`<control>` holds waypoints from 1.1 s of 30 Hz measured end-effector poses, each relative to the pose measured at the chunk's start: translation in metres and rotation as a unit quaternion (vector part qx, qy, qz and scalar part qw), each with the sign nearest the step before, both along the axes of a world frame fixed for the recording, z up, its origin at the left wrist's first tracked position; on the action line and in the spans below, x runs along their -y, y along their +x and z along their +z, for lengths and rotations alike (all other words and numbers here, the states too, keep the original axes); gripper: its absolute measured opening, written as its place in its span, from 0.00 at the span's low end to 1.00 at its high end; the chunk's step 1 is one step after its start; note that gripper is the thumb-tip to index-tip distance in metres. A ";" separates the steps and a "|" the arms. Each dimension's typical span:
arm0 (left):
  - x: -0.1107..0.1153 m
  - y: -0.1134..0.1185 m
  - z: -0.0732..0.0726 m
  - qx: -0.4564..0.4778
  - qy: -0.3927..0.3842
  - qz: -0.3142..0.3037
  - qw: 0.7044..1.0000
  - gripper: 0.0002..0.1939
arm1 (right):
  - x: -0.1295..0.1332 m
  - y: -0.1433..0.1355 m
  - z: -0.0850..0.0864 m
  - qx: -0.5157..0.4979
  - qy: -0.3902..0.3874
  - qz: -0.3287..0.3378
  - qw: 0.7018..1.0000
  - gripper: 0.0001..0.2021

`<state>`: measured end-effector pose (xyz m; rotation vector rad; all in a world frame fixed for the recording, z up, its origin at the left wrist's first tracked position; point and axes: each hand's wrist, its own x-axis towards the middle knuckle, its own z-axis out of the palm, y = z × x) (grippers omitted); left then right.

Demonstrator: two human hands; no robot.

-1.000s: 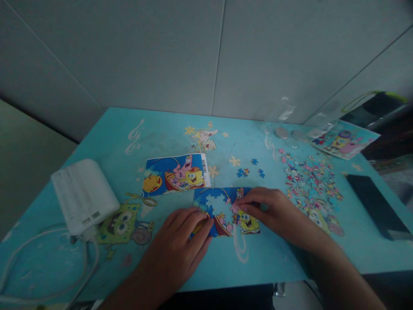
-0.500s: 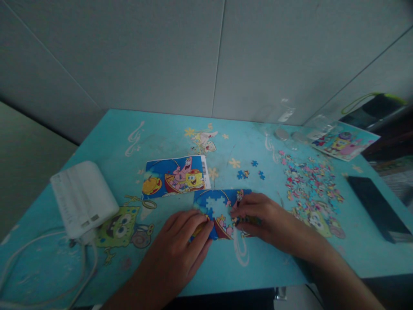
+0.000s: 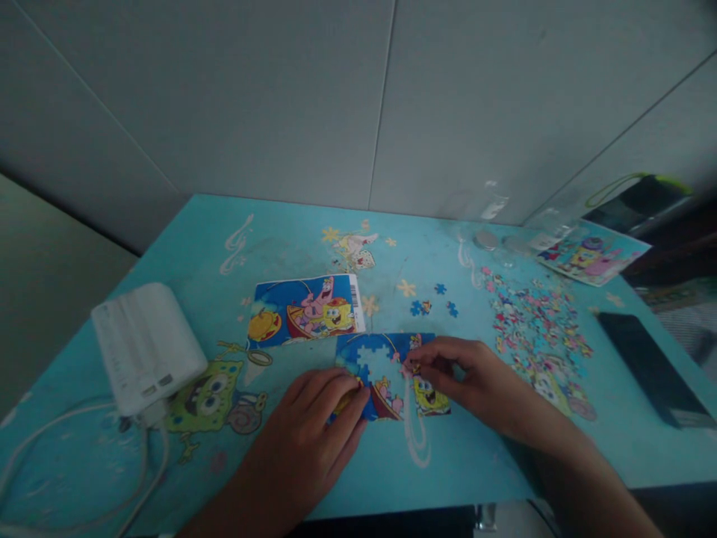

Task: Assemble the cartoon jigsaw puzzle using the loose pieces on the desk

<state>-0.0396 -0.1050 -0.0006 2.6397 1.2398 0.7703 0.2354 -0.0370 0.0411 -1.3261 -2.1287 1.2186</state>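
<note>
A partly assembled jigsaw puzzle (image 3: 429, 400) lies at the front middle of the table, with an irregular gap in its centre. My left hand (image 3: 314, 433) rests with outstretched fingers over the puzzle's lower left part, hiding some of it. At the gap's right side, my right hand (image 3: 470, 373) pinches a small puzzle piece (image 3: 413, 367), partly covered by the fingertips. Just behind the puzzle is a matching picture card (image 3: 308, 310) with a blue background. Several loose blue puzzle pieces (image 3: 440, 288) lie behind the puzzle, right of the card.
A pile of small puzzle pieces (image 3: 538, 321) spreads across the right, beside a dark phone (image 3: 653, 366). Behind it are another picture card (image 3: 594, 258) and clear containers (image 3: 490, 209). A white power bank (image 3: 149, 344) with a cable (image 3: 56, 415) occupies the left. A wall borders the back.
My right hand has shifted slightly up along the gap, uncovering the yellow character at the puzzle's lower right. My left hand stays in place. The view has shifted a little.
</note>
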 end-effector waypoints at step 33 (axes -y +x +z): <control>-0.001 0.002 0.001 0.004 0.009 0.001 1.000 0.13 | 0.062 -0.012 -0.027 0.138 0.268 -0.074 0.951 0.07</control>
